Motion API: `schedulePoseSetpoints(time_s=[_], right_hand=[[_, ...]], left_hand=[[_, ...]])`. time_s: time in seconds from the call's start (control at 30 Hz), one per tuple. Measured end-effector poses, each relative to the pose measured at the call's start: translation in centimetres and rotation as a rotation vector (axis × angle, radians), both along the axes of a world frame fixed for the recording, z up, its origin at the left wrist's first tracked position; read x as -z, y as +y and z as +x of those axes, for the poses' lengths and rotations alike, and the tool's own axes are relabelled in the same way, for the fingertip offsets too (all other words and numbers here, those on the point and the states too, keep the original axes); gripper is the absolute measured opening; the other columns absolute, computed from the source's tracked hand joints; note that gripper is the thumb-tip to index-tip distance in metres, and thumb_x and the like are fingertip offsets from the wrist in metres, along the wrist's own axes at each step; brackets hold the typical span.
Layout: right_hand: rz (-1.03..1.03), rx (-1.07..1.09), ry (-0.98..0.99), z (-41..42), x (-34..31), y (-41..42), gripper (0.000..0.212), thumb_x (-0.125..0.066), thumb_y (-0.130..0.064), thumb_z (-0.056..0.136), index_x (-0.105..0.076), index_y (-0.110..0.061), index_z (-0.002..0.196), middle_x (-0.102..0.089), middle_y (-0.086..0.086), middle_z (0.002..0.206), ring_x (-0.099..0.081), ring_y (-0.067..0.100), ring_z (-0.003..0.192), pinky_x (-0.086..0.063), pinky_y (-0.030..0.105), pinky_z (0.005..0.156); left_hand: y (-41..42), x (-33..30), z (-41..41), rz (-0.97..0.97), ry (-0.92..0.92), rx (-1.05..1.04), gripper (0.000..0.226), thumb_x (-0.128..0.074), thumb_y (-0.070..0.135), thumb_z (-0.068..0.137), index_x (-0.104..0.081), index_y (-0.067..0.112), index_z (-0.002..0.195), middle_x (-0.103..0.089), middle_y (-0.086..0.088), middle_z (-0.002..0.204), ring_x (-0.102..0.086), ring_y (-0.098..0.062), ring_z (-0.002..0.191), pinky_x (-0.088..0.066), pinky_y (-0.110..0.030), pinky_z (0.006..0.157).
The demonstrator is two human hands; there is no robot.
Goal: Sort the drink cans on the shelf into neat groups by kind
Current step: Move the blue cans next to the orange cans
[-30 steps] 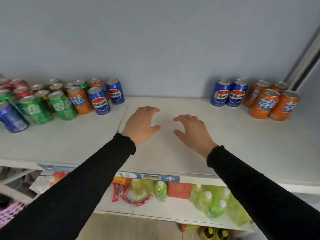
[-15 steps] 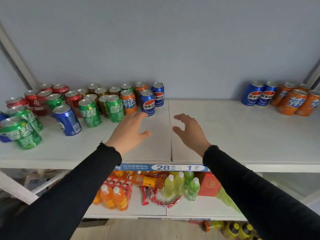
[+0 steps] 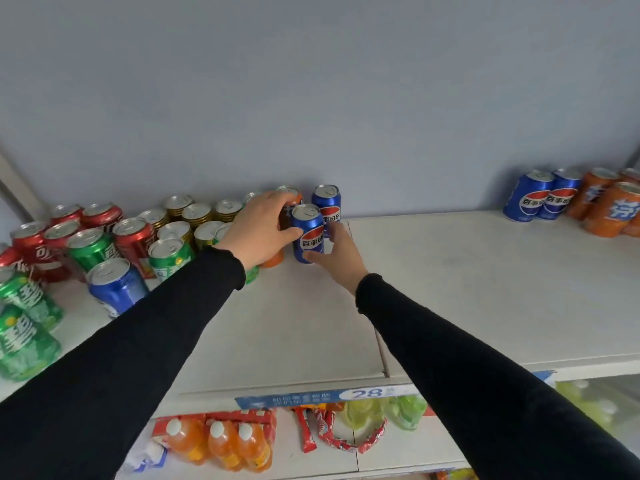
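Head view: white shelf (image 3: 450, 289) against a grey wall, seen from above and slightly left. At the left end, a jumbled crowd of upright cans: red cola cans (image 3: 133, 237), green lemon-lime cans (image 3: 90, 249), gold-rimmed cans (image 3: 196, 213), and one stray blue Pepsi can (image 3: 116, 287) at the front. At the far right, well apart, a tidy start: two blue Pepsi cans (image 3: 542, 195) side by side, touching a cluster of orange Fanta cans (image 3: 609, 209).

Left hand (image 3: 258, 230) curled over the right edge of the jumble, fingers wrapped round an orange can (image 3: 273, 259) mostly hidden beneath the palm, thumb resting against the neighbouring front Pepsi can (image 3: 307, 233). Probably gripping the orange one, though too hidden to tell for sure. Right hand (image 3: 337, 252) partly open, thumb under the lower front of that same front Pepsi can and fingers reaching round its right side, closing but not plainly clamped. Just behind, touching or nearly so, a second Pepsi can (image 3: 327, 204) by the wall.

Handling, as a judgement: tabs unbroken, so likely full, fairly heavy for the size, rigid while sealed. Smooth painted aluminium, a little slippery, prone to denting only under a hard squeeze. Best held round the mid-body with thumb opposite fingers, upright, lifted clear rather than dragged, so as not to topple the close-packed neighbours. Enough bare shelf between the two groups for a clean carry to the right.
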State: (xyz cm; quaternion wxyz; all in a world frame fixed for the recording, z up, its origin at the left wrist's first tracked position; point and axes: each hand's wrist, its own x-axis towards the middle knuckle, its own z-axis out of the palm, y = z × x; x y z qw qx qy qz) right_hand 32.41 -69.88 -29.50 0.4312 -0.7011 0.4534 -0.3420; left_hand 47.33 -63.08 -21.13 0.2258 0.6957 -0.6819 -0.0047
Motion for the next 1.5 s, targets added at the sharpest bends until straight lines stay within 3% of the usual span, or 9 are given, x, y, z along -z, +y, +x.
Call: schedulePoseSetpoints(time_s=[0.23, 0.3, 0.43, 0.57, 0.7, 0.83, 1.0, 1.23, 1.5], right_hand=[[0.061, 0.058, -0.013, 2.7, 1.8, -1.7, 0.074, -0.085, -0.021, 0.076, -0.044, -0.021, 0.137, -0.062, 0.001, 0.130, -0.061, 0.021, 0.118, -0.052, 0.042, 0.102], [0.072, 0.096, -0.013, 2.1, 2.0, -1.5, 0.071, -0.085, -0.020, 0.076, -0.045, -0.020, 0.135, -0.062, -0.001, 0.127, -0.061, 0.020, 0.116, -0.053, 0.035, 0.099], [0.059, 0.152, 0.008, -0.2, 2.6, -0.5, 0.064, -0.084, -0.021, 0.076, -0.048, -0.024, 0.127, -0.057, -0.011, 0.111, -0.059, 0.009, 0.097, -0.044, 0.009, 0.071], [0.063, 0.215, -0.020, -2.4, 3.0, 0.5, 0.058, -0.086, -0.022, 0.074, -0.048, -0.029, 0.117, -0.059, -0.019, 0.100, -0.060, -0.001, 0.085, -0.043, 0.004, 0.060], [0.055, 0.301, -0.025, -4.6, 3.0, 1.3, 0.060, -0.085, -0.025, 0.075, -0.050, -0.027, 0.124, -0.060, -0.018, 0.102, -0.058, -0.004, 0.087, -0.042, 0.008, 0.066], [0.015, 0.383, -0.037, -7.7, 2.5, 1.8, 0.057, -0.082, -0.025, 0.078, -0.050, -0.026, 0.126, -0.059, -0.021, 0.100, -0.058, -0.003, 0.089, -0.043, 0.009, 0.069], [-0.054, 0.521, -0.069, -14.1, 0.3, 1.9, 0.059, -0.083, -0.023, 0.077, -0.050, -0.024, 0.126, -0.061, -0.020, 0.101, -0.061, -0.003, 0.091, -0.047, 0.009, 0.068], [-0.094, 0.707, -0.049, -26.2, -1.6, -0.8, 0.060, -0.082, -0.028, 0.079, -0.048, -0.021, 0.127, -0.060, -0.010, 0.111, -0.061, 0.009, 0.098, -0.048, 0.015, 0.073], [-0.097, 0.706, -0.062, -40.9, -0.1, -7.7, 0.070, -0.083, -0.027, 0.079, -0.044, -0.025, 0.137, -0.061, -0.005, 0.128, -0.059, 0.011, 0.105, -0.050, 0.022, 0.081]], left_hand=[[-6.3, -0.8, 2.0, 0.075, 0.073, 0.091, 0.060, -0.068, 0.037, 0.090, -0.046, 0.021, 0.143, -0.051, -0.001, 0.142, -0.052, -0.022, 0.125, -0.042, -0.034, 0.100], [-8.2, -0.8, 1.9, 0.094, 0.063, 0.122, 0.059, -0.067, 0.033, 0.091, -0.044, 0.020, 0.144, -0.049, -0.002, 0.145, -0.052, -0.022, 0.125, -0.040, -0.031, 0.098], [-11.7, -0.7, 0.7, 0.162, -0.055, 0.163, 0.070, -0.072, 0.035, 0.088, -0.041, 0.017, 0.147, -0.048, -0.009, 0.145, -0.051, -0.028, 0.126, -0.042, -0.040, 0.104], [-14.6, 0.2, -0.3, 0.228, -0.259, 0.189, 0.070, -0.078, 0.045, 0.079, -0.050, 0.014, 0.135, -0.057, -0.013, 0.128, -0.056, -0.031, 0.113, -0.047, -0.041, 0.094], [-15.5, 1.0, -0.9, 0.240, -0.330, 0.189, 0.060, -0.080, 0.042, 0.076, -0.051, 0.013, 0.119, -0.062, -0.011, 0.112, -0.060, -0.030, 0.096, -0.050, -0.040, 0.081], [-15.9, 1.1, -1.3, 0.184, -0.288, 0.229, 0.057, -0.081, 0.040, 0.075, -0.051, 0.016, 0.116, -0.060, -0.008, 0.110, -0.059, -0.027, 0.092, -0.051, -0.040, 0.079], [-15.5, -0.6, -5.5, 0.039, -0.066, 0.365, 0.056, -0.083, 0.042, 0.072, -0.056, 0.021, 0.116, -0.058, -0.001, 0.107, -0.059, -0.024, 0.091, -0.045, -0.035, 0.076], [-14.6, -0.5, -17.9, 0.051, 0.176, 0.558, 0.066, -0.087, 0.036, 0.071, -0.054, 0.025, 0.127, -0.060, 0.007, 0.115, -0.059, -0.017, 0.099, -0.043, -0.029, 0.081], [-18.8, 1.9, -34.0, 0.112, 0.207, 0.553, 0.059, -0.088, 0.028, 0.071, -0.055, 0.023, 0.119, -0.065, 0.004, 0.116, -0.063, -0.020, 0.102, -0.053, -0.037, 0.087]])
